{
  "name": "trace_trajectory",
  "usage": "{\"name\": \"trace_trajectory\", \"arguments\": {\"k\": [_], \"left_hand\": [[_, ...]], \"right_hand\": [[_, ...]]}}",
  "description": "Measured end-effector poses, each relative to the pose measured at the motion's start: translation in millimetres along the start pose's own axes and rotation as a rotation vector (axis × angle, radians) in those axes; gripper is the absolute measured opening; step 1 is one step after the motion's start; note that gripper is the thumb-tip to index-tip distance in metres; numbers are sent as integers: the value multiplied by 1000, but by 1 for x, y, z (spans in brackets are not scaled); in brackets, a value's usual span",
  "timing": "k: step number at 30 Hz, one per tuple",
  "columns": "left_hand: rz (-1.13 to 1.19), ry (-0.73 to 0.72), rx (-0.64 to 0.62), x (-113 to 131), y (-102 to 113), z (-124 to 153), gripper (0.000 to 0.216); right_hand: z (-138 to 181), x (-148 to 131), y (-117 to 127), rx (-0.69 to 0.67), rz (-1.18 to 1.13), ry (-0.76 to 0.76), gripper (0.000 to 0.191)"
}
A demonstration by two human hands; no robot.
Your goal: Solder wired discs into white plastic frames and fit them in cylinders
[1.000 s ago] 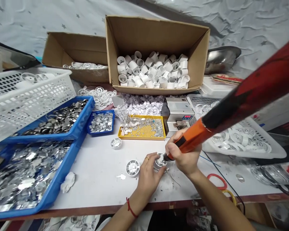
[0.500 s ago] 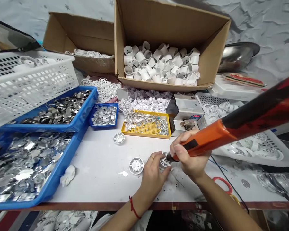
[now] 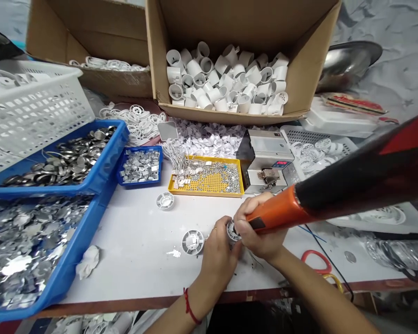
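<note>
My left hand (image 3: 218,253) curls around a small white round plastic part (image 3: 232,230) and steadies it on the white table (image 3: 139,250). My right hand (image 3: 261,232) grips the orange and black electric screwdriver (image 3: 334,195), whose tip is pressed onto that part. The tool's body runs up to the right edge of the view. Two more white round parts (image 3: 192,241) (image 3: 165,201) lie on the table to the left of my hands.
A yellow tray of screws (image 3: 209,178) and a small grey machine (image 3: 266,162) stand behind my hands. Cardboard boxes of white tubes (image 3: 226,83), blue bins of metal pieces (image 3: 38,232), white baskets (image 3: 28,106) and red-handled scissors (image 3: 315,262) surround the spot.
The view has shifted closer and downward. My hands stay on the round part; the screwdriver has tilted lower, lying more level across the right side.
</note>
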State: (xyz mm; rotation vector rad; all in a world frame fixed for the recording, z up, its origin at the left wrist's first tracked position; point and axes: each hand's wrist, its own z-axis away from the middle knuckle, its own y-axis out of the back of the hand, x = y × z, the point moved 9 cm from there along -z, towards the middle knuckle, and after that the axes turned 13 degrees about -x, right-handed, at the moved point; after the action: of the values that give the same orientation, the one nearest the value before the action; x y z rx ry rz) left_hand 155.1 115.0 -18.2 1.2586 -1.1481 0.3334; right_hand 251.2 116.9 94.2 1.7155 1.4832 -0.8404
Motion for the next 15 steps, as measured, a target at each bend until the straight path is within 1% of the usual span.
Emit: {"name": "trace_trajectory", "arguments": {"k": [2,3,5,6,7,8,9,10,12,13,14,15], "left_hand": [[-29,-13,11,1,-1,-2,36],[-52,-29,21,3,-1,-3,37],[-130,-98,57,14,3,-3,43],[-184,-143,80,21,7,-1,48],[-243,-190,105,27,14,3,54],[-303,-228,135,32,22,8,60],[-361,-242,175,34,34,15,64],[-412,-227,225,31,47,23,65],[-468,-135,317,15,74,38,59],[-456,-71,331,2,84,44,54],[-414,-10,316,-11,89,48,50],[-354,34,279,-23,90,50,46]], "right_hand": [[-7,-4,11,58,17,-4,22],[-13,-6,24,122,38,11,21],[-27,-10,63,308,121,80,19],[-30,-10,88,453,183,120,19],[-36,-8,109,545,252,145,23],[-43,-3,126,584,308,155,24],[-50,4,139,589,345,136,27],[-56,12,147,580,365,111,28],[-59,22,150,549,362,55,29],[-56,22,144,536,332,37,29],[-50,20,133,522,284,28,29],[-44,15,117,498,216,25,28]]}}
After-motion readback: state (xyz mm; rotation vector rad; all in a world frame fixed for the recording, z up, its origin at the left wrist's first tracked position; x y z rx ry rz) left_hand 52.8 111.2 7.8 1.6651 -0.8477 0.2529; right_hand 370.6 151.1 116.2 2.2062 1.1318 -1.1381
